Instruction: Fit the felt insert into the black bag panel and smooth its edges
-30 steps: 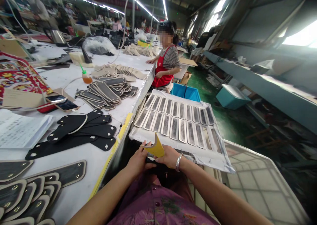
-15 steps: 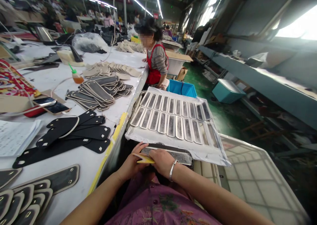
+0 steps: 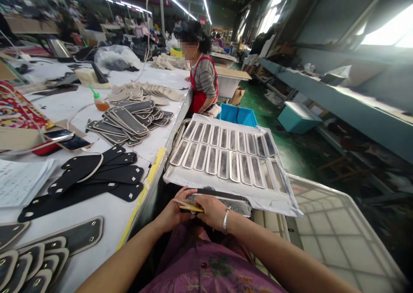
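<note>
Low in front of my body, my left hand (image 3: 174,210) and my right hand (image 3: 213,211) are close together, fingers closed on a small yellow-and-tan strip (image 3: 190,207). It appears nearly edge-on, and my fingers cover its ends, so I cannot tell its exact kind. Just beyond my fingers lies a long grey piece (image 3: 237,205) with a dark edge, partly covered by my right hand. Past it, a board covered in white cloth (image 3: 206,177) bears two rows of grey rectangular pieces with pale borders (image 3: 211,159).
On the left table are black straps (image 3: 97,179), grey pieces with pale edges (image 3: 129,121), a glue bottle (image 3: 101,103) and a phone (image 3: 72,142). A person in a red apron (image 3: 203,84) works beyond the board. A pale crate (image 3: 342,228) stands at right.
The yellow-and-tan strip has turned between my hands; its wide notched shape now looks thin and edge-on. Both hands stay in nearly the same place. The person beyond has shifted an arm slightly.
</note>
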Tool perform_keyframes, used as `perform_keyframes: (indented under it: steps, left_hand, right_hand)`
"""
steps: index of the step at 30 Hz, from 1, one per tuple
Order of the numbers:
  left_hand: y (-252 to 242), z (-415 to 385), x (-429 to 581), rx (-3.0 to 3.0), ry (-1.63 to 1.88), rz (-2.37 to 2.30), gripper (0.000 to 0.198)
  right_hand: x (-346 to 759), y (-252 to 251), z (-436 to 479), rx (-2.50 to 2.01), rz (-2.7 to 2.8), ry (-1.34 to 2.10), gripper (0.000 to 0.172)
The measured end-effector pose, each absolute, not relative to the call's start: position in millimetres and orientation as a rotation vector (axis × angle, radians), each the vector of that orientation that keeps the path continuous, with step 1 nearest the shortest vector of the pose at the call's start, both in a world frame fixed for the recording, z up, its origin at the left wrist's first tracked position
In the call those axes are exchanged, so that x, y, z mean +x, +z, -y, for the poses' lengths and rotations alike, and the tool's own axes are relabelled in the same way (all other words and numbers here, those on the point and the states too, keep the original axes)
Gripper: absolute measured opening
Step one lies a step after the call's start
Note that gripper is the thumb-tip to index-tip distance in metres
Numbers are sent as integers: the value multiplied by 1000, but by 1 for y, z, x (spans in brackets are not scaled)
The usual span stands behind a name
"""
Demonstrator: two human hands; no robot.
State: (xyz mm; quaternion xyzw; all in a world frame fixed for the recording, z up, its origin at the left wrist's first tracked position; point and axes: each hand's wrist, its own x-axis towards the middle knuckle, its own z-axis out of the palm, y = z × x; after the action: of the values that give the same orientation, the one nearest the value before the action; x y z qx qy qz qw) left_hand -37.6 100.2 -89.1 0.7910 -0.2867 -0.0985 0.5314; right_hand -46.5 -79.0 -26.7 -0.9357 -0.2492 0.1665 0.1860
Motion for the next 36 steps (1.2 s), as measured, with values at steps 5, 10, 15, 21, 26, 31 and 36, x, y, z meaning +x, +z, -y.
perform_keyframes:
  steps: [5, 10, 15, 21, 26, 31, 36]
  left_hand:
    - [-97, -100, -35, 1854, -204, 713, 21]
    - [-99, -104, -31, 1899, -182, 813, 14]
    - [-89, -106, -29, 1918, -244, 823, 15]
    - [-86, -104, -28, 1881, -271, 841, 13]
    - [-87, -102, -28, 1831, -282, 838, 13]
    - [-84, -102, -29, 1863, -247, 824, 13]
    - [-86, -107, -31, 1933, -278, 815, 19]
  right_hand:
    - [-44, -24, 74, -2655, 767, 540, 18]
    - [-43, -16, 81, -2622, 785, 606, 22]
    - [-40, -14, 87, -2642, 731, 540, 19]
    - [-42, -23, 80, -2674, 801, 501, 16]
    - [-35, -23, 77, -2633, 868, 559, 10]
    - [-27, -18, 79, -2582, 846, 647, 9]
    - [-23, -14, 76, -2542, 795, 685, 5]
